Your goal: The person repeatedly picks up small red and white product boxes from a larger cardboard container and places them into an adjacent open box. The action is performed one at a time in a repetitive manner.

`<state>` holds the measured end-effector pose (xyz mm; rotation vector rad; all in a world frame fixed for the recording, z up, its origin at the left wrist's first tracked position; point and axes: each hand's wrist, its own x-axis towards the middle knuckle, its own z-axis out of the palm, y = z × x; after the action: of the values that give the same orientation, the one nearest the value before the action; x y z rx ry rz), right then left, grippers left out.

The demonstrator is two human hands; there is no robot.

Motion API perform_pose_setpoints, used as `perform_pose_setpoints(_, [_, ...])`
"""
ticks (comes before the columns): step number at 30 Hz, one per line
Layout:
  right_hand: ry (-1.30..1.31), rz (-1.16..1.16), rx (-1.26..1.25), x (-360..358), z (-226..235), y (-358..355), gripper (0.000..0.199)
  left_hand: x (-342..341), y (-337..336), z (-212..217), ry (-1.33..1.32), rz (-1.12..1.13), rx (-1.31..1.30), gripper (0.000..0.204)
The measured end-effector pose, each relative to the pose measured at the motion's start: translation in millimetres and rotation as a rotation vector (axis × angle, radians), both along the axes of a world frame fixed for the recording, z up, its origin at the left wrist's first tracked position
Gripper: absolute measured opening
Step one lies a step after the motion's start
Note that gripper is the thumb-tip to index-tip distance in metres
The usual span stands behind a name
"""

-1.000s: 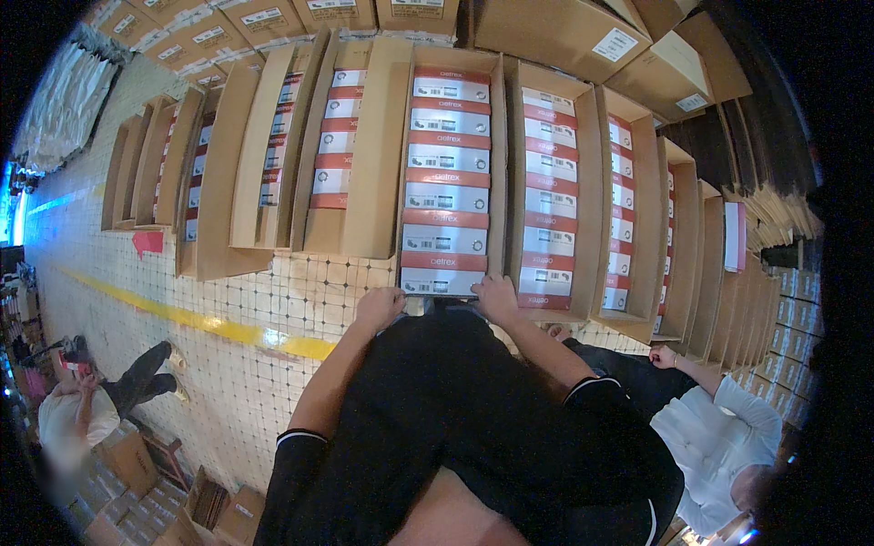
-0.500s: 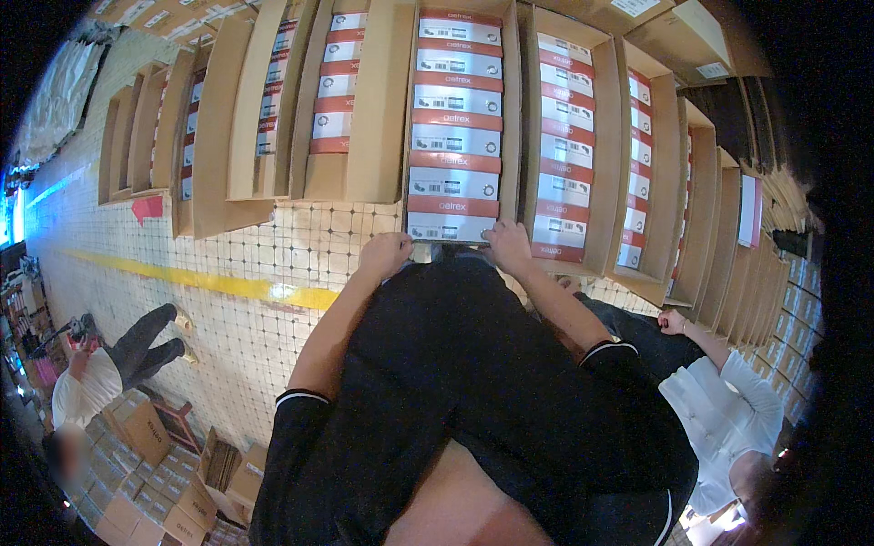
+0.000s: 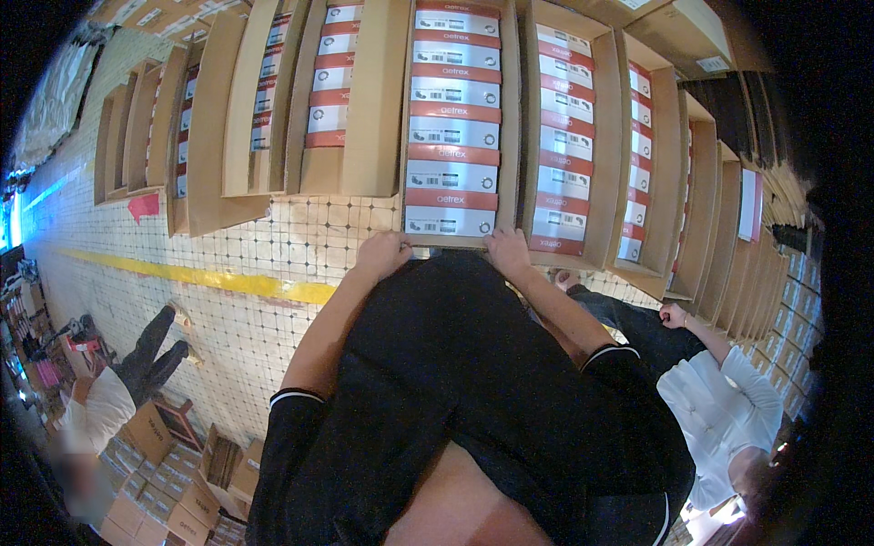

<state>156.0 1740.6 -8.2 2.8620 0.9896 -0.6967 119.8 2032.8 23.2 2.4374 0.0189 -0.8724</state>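
Observation:
A long open cardboard carton lies straight ahead of me. It holds one row of white and red shoe boxes, their labelled ends facing up. My left hand is closed at the carton's near left corner, fingers curled on the edge. At the near right corner my right hand is likewise closed, thumb and fingers on the rim. The fingertips of both hands are partly hidden. My body stands close against the carton's near end, between my two forearms.
More open cartons of shoe boxes stand on both sides, including one at the right and one at the left. A person in a white shirt is close on my right; another person is farther left. A yellow line crosses the tiled floor.
Both hands keep their hold on the carton's near corners. The view has shifted slightly, and the person at far left appears a little lower and farther right.

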Motion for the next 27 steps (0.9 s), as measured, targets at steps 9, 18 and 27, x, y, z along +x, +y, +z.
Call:
perform_pose_setpoints(9, [0.025, -0.002, -0.011, 1.8, -1.8, -1.5, 0.021, 3.6, -0.2, 4.4, 0.026, 0.014, 0.01, 0.026])
perform_pose_setpoints(18, [0.02, 0.017, -0.042, 3.8, -1.0, 0.0, 0.019, 5.5, -1.1, 8.2, 0.06, 0.048, 0.006, 0.025])
perform_pose_setpoints(27, [-0.001, 0.017, 0.005, 4.1, -2.2, -1.7, 0.017, 5.7, -0.2, 6.1, 0.048, 0.04, 0.002, 0.026])
